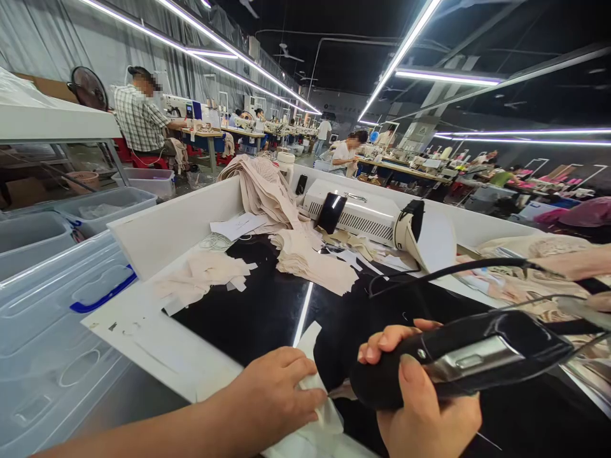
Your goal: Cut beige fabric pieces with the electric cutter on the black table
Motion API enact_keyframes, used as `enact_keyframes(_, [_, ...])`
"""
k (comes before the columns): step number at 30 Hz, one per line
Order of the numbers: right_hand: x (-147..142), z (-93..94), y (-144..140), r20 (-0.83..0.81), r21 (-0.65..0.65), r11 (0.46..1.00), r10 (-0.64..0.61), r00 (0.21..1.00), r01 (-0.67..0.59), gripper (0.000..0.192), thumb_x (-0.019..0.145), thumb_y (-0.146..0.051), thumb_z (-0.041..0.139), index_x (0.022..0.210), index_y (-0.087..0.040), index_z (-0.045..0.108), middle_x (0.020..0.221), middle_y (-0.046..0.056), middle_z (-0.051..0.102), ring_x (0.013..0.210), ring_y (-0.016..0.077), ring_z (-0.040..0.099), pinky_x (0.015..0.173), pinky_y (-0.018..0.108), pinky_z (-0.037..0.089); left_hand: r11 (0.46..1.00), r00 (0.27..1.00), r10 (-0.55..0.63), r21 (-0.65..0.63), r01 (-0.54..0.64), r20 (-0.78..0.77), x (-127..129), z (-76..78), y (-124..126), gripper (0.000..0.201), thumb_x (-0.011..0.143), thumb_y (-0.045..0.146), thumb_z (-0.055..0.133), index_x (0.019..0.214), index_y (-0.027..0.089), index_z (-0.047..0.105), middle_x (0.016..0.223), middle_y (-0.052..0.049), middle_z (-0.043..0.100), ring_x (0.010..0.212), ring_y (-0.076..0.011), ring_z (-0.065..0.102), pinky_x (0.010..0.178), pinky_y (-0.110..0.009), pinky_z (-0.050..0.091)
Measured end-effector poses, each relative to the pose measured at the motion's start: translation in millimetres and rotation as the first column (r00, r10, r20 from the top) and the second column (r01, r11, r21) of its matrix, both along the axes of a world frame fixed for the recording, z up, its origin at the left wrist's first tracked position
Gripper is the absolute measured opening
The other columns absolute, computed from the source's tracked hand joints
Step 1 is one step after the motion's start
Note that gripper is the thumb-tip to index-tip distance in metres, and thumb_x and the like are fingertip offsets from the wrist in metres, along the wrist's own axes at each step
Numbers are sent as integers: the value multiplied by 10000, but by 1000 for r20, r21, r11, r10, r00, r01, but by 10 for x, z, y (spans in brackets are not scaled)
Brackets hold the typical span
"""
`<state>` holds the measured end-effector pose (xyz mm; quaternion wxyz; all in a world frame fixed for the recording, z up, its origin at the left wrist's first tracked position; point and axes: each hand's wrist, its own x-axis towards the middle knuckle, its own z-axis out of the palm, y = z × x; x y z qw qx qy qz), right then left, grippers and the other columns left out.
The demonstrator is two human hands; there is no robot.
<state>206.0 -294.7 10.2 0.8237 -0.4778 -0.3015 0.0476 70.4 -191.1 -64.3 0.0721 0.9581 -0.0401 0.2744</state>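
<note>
Near the front edge of the black table top [267, 318], my left hand [281, 391] has its fingers closed over a narrow cream fabric piece [310, 343]. Part of the piece is hidden under the fingers. My right hand [420, 407] grips a black rounded device with a silver panel [477, 356], held above the table just right of the fabric. The device's exact kind cannot be made out. Beyond my hands lies a stack of cut beige fabric pieces [315, 261], and looser beige pieces [205, 273] are to its left.
A white slotted machine [353, 207] stands at the back, with a dark phone-like slab [331, 213] against it. Draped beige fabric [262, 184] hangs over the back rim. Another person's arm [568, 261] reaches in from the right among cables. Clear plastic bins [62, 318] stand left.
</note>
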Motion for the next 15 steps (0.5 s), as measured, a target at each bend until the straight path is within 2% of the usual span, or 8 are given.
enact_keyframes(5, [11, 10, -5, -18, -17, 1000, 19, 1000, -19, 326, 821, -292, 795, 1084, -249, 606, 736, -34, 649, 603, 150, 630, 570, 331, 587, 998, 1000, 12, -62, -14, -24, -61, -1, 11, 112, 983, 302, 726, 1041, 228, 663, 1151, -61, 645, 1079, -202, 642, 1011, -314, 516])
enact_keyframes(10, [3, 37, 43, -53, 17, 999, -31, 998, 32, 337, 780, -280, 806, 1059, -245, 621, 721, -38, 654, 590, 146, 615, 559, 320, 577, 997, 1000, 14, -74, -14, 1, -73, -17, -26, 187, 934, 317, 788, 1040, 221, 668, 1182, -68, 636, 1083, -214, 631, 1000, -313, 532])
enact_keyframes(15, [4, -2, 53, -39, 10, 1000, 4, 999, -4, 341, 805, -281, 807, 1081, -252, 608, 731, -41, 662, 605, 146, 624, 580, 324, 580, 996, 1000, 13, -86, -13, -2, -67, -40, -68, 203, 935, 325, 786, 1075, 221, 681, 1222, -90, 622, 1128, -232, 619, 1022, -325, 535])
